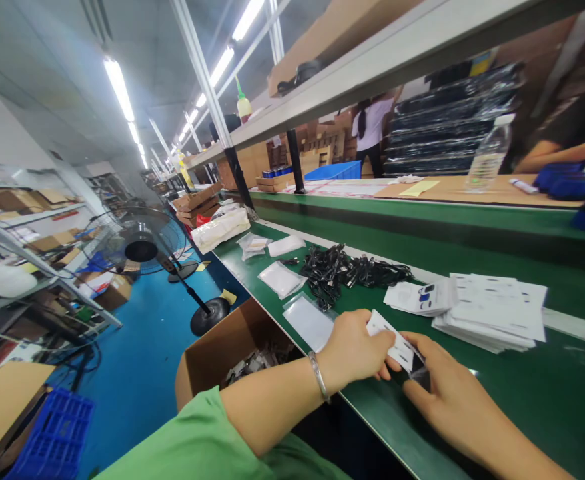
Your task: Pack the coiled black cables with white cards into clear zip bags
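Observation:
My left hand (352,350), with a bracelet on its wrist, is closed on a white printed leaflet (396,343) held above the green bench. At the other end of the leaflet my right hand (435,380) grips a dark, glossy piece (421,373), perhaps a clear bag; its kind is unclear. Beside my left hand lie flat clear plastic bags (307,322). A pile of black cables (330,270) sits beyond them. To the right of the cables are a stack of white printed leaflets (502,303) and a smaller leaflet stack (415,297).
An open cardboard box (212,357) stands below the bench edge, with things inside. White packets (281,279) lie farther along the green bench (537,400). A shelf (372,73) crosses overhead. A floor fan (140,250) stands left; a person (371,127) is at the back.

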The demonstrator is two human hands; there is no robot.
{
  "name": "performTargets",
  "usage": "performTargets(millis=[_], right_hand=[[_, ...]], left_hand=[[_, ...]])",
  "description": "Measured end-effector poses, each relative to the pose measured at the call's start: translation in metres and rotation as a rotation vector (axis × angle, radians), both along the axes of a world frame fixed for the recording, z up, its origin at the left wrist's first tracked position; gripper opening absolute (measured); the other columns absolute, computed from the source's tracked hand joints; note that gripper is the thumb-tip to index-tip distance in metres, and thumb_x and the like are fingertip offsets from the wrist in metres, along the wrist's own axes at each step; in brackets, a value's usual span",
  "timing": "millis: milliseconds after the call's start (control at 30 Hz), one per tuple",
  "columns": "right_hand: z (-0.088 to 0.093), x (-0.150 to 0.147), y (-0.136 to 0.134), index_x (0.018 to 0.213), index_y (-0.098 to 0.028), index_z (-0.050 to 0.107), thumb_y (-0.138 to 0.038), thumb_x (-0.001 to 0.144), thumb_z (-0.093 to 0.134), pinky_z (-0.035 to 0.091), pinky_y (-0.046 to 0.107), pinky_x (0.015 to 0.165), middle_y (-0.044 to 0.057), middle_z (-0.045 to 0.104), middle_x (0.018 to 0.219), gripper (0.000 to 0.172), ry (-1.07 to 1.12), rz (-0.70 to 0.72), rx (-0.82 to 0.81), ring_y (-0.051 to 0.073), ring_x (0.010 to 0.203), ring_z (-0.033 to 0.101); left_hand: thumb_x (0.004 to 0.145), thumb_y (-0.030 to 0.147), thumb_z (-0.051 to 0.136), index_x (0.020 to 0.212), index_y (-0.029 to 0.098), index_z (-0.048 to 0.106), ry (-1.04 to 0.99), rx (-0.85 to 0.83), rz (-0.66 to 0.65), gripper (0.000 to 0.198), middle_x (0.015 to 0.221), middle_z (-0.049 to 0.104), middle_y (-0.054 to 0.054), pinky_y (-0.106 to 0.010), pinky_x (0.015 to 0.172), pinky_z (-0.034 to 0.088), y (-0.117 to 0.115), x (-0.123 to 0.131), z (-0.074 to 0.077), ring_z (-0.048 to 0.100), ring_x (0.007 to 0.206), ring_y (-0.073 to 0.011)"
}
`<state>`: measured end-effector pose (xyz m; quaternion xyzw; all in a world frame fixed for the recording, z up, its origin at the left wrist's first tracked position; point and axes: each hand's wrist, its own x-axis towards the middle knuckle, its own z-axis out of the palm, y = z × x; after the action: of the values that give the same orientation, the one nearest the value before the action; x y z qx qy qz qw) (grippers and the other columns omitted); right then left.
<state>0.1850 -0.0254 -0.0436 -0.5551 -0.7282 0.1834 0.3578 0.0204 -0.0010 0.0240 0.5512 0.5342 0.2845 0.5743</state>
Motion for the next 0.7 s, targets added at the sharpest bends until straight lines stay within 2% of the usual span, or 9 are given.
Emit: performTargets(millis=[133, 300, 467, 567, 633, 700], right_hand=[[-0.002, 0.003, 0.001, 0.118, -0.02, 0.07, -0.035, 0.069, 0.053, 0.062, 0.044, 0.085, 0.013, 0.082, 0.109, 0.054, -0.018, 0.002, 0.001, 0.031, 0.096, 0.078], [-0.011, 0.004, 0.004, 0.125, -0.019, 0.068, -0.035, 0.075, 0.054, 0.063, 0.045, 0.086, 0.014, 0.082, 0.111, 0.054, -0.018, 0.036, 0.014, 0.032, 0.101, 0.078], [-0.028, 0.004, 0.007, 0.141, -0.015, 0.06, -0.03, 0.072, 0.054, 0.06, 0.048, 0.102, 0.017, 0.079, 0.127, 0.07, -0.029, 0.038, 0.084, 0.035, 0.119, 0.075], [-0.031, 0.006, 0.006, 0.15, -0.012, 0.051, -0.029, 0.074, 0.053, 0.059, 0.048, 0.106, 0.02, 0.075, 0.136, 0.078, -0.013, 0.033, 0.04, 0.035, 0.126, 0.073], [-0.03, 0.007, 0.006, 0.155, -0.013, 0.044, -0.027, 0.076, 0.053, 0.059, 0.047, 0.106, 0.018, 0.075, 0.135, 0.081, 0.007, 0.047, -0.002, 0.034, 0.125, 0.074], [-0.031, 0.007, 0.005, 0.159, -0.015, 0.038, -0.026, 0.077, 0.053, 0.059, 0.046, 0.105, 0.017, 0.076, 0.134, 0.084, 0.027, 0.051, -0.011, 0.032, 0.121, 0.075]], left_hand=[[0.097, 0.019, 0.055, 0.086, 0.021, 0.048, 0.012, 0.037, 0.061, 0.014, 0.06, 0.061, 0.005, -0.019, 0.042, 0.044, -0.008, 0.007, -0.009, 0.055, 0.041, -0.0097], [0.095, 0.031, 0.064, 0.085, 0.022, 0.049, 0.146, 0.282, 0.043, 0.02, 0.062, 0.059, 0.003, -0.02, 0.044, 0.04, -0.015, 0.01, -0.02, 0.06, 0.049, -0.0135], [0.097, 0.02, 0.056, 0.088, 0.021, 0.052, 0.02, 0.043, 0.065, 0.009, 0.06, 0.057, 0.004, -0.021, 0.047, 0.047, -0.004, 0.008, -0.02, 0.058, 0.049, -0.0125], [0.089, 0.02, 0.067, 0.088, 0.019, 0.058, 0.019, 0.089, 0.071, 0.009, 0.071, 0.064, 0.002, -0.022, 0.054, 0.053, -0.002, 0.006, -0.026, 0.063, 0.06, -0.0131], [0.081, 0.019, 0.076, 0.084, 0.018, 0.061, 0.037, 0.134, 0.071, 0.015, 0.078, 0.067, 0.0, -0.022, 0.059, 0.055, -0.002, 0.006, -0.028, 0.064, 0.068, -0.0139], [0.077, 0.016, 0.078, 0.083, 0.018, 0.062, 0.007, 0.098, 0.087, 0.017, 0.081, 0.068, 0.0, -0.023, 0.062, 0.055, -0.004, 0.007, -0.027, 0.064, 0.071, -0.0141]])
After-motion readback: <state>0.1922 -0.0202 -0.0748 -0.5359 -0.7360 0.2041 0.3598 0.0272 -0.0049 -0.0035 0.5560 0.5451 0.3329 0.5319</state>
